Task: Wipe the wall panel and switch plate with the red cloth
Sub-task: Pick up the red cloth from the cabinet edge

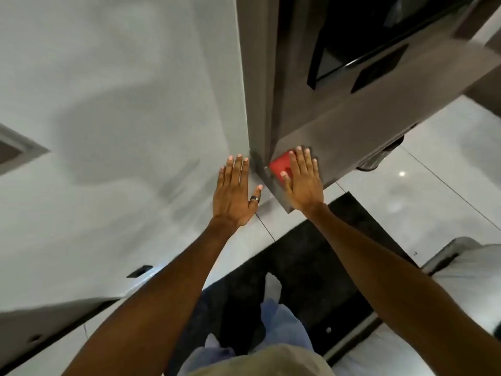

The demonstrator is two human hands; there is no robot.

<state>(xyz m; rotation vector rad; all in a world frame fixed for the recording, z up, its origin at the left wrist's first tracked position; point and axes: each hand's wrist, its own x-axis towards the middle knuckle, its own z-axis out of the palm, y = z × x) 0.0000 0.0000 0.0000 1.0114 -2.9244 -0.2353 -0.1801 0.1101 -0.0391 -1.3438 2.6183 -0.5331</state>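
Observation:
My right hand (303, 180) lies flat, fingers spread, pressing the red cloth (280, 168) against the low part of a grey-brown wall panel (339, 126). Only the cloth's left part shows from under my fingers and thumb. My left hand (235, 191), with a dark ring on the thumb, rests flat and empty on the pale grey wall (122, 104) just left of the corner edge. A black plate (379, 69) sits higher on the panel, next to a dark framed screen (352, 36). A small black outlet plate (139, 271) sits low on the pale wall.
A black rug (298, 267) lies on the glossy white tiled floor (433, 199) under my feet. A bed edge with white bedding (474, 267) stands at the right. A grey frame (16, 150) shows at the left edge.

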